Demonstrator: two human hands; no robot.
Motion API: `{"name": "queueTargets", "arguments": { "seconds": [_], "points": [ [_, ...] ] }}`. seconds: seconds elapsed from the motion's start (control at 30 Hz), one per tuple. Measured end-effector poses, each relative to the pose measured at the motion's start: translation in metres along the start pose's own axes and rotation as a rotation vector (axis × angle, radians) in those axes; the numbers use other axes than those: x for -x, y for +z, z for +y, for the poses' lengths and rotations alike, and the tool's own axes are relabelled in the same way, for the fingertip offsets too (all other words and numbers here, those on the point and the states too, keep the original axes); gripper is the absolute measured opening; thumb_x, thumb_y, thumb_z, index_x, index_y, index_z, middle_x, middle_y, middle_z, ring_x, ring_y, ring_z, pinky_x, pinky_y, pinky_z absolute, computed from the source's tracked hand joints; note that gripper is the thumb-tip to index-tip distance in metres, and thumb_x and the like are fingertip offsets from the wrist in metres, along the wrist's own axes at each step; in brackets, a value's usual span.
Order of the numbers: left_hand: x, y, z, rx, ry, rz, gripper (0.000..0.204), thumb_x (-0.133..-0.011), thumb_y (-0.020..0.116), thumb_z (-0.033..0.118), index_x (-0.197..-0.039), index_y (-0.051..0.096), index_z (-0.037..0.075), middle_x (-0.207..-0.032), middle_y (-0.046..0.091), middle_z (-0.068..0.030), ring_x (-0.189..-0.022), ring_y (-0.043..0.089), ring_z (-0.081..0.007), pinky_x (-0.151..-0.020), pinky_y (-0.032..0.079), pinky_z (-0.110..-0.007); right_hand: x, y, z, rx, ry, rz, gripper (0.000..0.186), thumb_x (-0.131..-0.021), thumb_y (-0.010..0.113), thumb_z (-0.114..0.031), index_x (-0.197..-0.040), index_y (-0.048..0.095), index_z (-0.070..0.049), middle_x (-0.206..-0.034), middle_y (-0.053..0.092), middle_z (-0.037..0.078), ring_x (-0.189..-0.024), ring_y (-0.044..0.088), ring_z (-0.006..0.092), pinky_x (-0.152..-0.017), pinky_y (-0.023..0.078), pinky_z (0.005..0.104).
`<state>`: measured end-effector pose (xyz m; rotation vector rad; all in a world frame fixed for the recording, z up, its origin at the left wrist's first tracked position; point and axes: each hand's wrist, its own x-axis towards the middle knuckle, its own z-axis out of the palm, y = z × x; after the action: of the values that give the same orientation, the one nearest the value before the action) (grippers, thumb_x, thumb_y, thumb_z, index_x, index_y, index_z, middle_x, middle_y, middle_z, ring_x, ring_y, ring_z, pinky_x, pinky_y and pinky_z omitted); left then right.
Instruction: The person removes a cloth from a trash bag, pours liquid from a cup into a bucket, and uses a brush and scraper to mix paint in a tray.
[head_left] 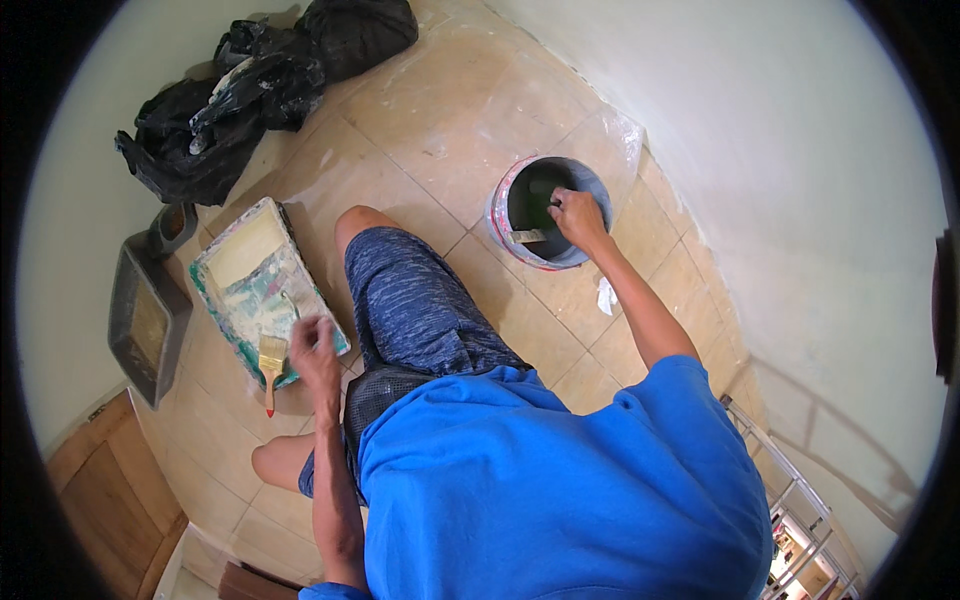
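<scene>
Brush [271,360] overhangs paint tray [222,302], black bags [225,135] beyond

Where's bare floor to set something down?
Free: tile between the black bags and the bucket; narrower strip between bucket and shorts. Crowded: left side, where paint tray, brush and grey tray cluster near the left hand.

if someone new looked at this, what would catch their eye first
Probably the bright blue shirt, which fills the lower middle of the view. Next would be the round bucket right of top centre, its inside dark, with the right hand in its mouth. On the left, the smeared paint tray stands out, with a brush at its near edge beside the left hand.
</scene>
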<state>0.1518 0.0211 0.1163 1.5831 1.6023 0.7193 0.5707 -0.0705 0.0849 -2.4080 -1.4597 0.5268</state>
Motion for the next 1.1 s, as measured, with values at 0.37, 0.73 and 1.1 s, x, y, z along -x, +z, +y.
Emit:
{"name": "queueTargets", "arguments": {
  "seconds": [0.37,0.73,1.1],
  "points": [
    [0.008,0.167,0.153,-0.284,0.215,-0.665,0.04,-0.073,0.059,0.041,-0.071,0.063,0.002,-0.066,0.061,-0.0161,-0.064,0.06,-0.0315,-0.06,0.047,-0.04,0.035,-0.029,-0.02,-0.004,-0.126,0.129,0.015,-0.072,0.06,-0.013,-0.08,0.057,0.0,-0.067,0.055,0.019,-0.067,0.055,0.0353,-0.061,0.044,0.0423],
    [0.015,0.18,0.156,-0.169,0.228,-0.588,0.03,-0.07,0.059,0.029,-0.068,0.06,-0.001,-0.057,0.057,-0.0157,-0.054,0.056,-0.0282,-0.055,0.044,-0.036,0.033,-0.072,-0.022,-0.231,0.058,-0.031,0.022,-0.075,0.061,-0.022,-0.075,0.059,0.001,-0.059,0.056,0.016,-0.055,0.057,0.0288,-0.053,0.044,0.035],
    [0.025,0.147,0.169,-0.13,0.229,-0.527,0.029,-0.07,0.059,0.027,-0.064,0.058,-0.001,-0.053,0.054,-0.0144,-0.049,0.054,-0.0254,-0.052,0.043,-0.035,0.044,-0.094,-0.019,-0.311,0.133,-0.087,0.024,-0.075,0.062,-0.023,-0.078,0.06,0.001,-0.056,0.056,0.01,-0.05,0.054,0.0154,-0.049,0.042,0.0267]
  ]
}}
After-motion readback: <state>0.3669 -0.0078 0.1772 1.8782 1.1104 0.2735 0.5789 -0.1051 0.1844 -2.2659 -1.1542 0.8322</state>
